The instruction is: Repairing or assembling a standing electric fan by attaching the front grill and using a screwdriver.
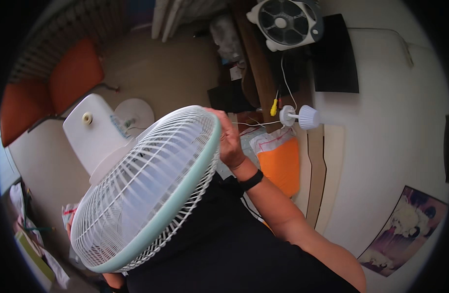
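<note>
Electric fan [151,180]: tilting in front of the torso, filling the area left of and below centre, showing pale blades through a white wire cage.
Cage rim [210,151]: running round the cage as a pale green band, slanting from upper right to lower left.
White panel [90,139]: extending from behind the cage toward the upper left, bearing a round beige knob [87,118].
Round white disc [136,108]: lying beyond the panel, partly hiding behind it.
Right hand [228,141]: gripping the upper right edge of the cage, curling clamped fingers round the rim, partly disappearing behind it.
Left hand [69,225]: showing only as a sliver at the cage's lower left edge, hiding most of the fingers, making it impossible to tell whether clamped or apart.
Black wristband [251,180]: circling the right wrist.
Orange bundle [280,168]: lying just beyond the right forearm.
Small white fixture [308,117]: lying near the orange bundle.
Yellow screwdriver [273,107]: lying just beside the fixture.
Box fan [281,23]: facing the camera at the top edge.
Black flat panel [336,53]: standing beside the box fan.
Orange chair [77,66]: standing at upper left, well apart from both hands.
Poster [405,229]: showing at lower right.
</note>
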The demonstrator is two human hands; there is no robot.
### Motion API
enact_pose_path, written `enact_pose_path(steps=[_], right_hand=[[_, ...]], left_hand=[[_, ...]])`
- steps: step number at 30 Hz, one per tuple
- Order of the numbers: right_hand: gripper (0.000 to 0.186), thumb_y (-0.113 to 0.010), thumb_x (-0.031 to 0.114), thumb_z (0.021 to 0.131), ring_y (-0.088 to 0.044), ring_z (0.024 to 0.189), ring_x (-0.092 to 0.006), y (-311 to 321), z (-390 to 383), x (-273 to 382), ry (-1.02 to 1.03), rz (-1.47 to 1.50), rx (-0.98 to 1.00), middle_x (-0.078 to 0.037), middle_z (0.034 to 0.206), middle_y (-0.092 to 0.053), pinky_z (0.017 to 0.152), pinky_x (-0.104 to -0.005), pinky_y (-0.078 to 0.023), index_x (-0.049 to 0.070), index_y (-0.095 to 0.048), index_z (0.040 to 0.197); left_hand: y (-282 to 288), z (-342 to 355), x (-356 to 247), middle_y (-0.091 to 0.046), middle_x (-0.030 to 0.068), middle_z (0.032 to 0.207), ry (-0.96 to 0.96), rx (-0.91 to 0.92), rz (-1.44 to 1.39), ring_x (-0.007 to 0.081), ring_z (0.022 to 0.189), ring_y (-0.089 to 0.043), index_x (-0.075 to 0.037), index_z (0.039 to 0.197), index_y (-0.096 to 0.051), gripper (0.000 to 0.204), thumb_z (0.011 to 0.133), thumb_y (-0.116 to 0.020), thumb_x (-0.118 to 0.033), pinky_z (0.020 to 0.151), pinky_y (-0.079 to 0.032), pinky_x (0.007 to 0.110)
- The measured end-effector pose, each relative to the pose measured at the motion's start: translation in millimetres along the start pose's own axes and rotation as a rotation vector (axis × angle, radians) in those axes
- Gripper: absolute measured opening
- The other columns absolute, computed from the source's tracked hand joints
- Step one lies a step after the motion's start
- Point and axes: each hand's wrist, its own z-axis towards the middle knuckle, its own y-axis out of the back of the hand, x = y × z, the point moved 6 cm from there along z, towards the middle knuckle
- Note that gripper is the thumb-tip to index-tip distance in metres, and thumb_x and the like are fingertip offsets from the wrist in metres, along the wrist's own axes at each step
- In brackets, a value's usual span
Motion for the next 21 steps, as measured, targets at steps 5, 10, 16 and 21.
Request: enact_pose_path(steps=[5,10,16,21], right_hand=[[0.03,-0.059,0.022,0.107,-0.067,0.104,-0.0222,44,-8,-32,-0.132,-0.133,-0.179,-0.013,0.117,-0.068,0.088,-0.032,-0.054,0.002,-0.069,0.126],[0.022,-0.066,0.019,0.097,-0.067,0.104,-0.0355,194,-35,-155,-0.41,-0.752,-0.58,-0.016,0.112,-0.07,0.093,-0.0443,-0.054,0.007,-0.071,0.115],[0.036,-0.072,0.025,0.092,-0.064,0.118,-0.0412,295,-49,-227,-0.696,-1.131,-0.673,-0.02,0.124,-0.067,0.098,-0.0532,-0.054,0.007,-0.067,0.122],[0.039,-0.073,0.031,0.09,-0.067,0.114,-0.0417,310,-56,-265,-0.87,-1.149,-0.657,-0.02,0.12,-0.069,0.098,-0.054,-0.055,0.007,-0.066,0.12]], left_hand=[[-27,-20,30,-0.062,0.0224,0.14,-0.035,0.147,0.101,0.0327,0.129,-0.062,0.0,0.142,-0.055,0.047,0.1,-0.067,-0.017,0.107,-0.052,0.042],[-22,-67,60,-0.062,0.0227,0.14,-0.012,0.308,0.259,0.0327,0.129,-0.062,0.0,0.142,-0.055,0.045,0.102,-0.064,-0.017,0.107,-0.052,0.041],[5,-126,83,-0.062,0.0231,0.141,0.066,0.495,0.465,0.0326,0.13,-0.061,0.0,0.141,-0.056,0.042,0.103,-0.061,-0.017,0.106,-0.051,0.041],[46,-183,90,-0.062,0.0234,0.141,0.158,0.654,0.637,0.0326,0.13,-0.06,0.001,0.14,-0.057,0.039,0.105,-0.058,-0.017,0.105,-0.051,0.04]])
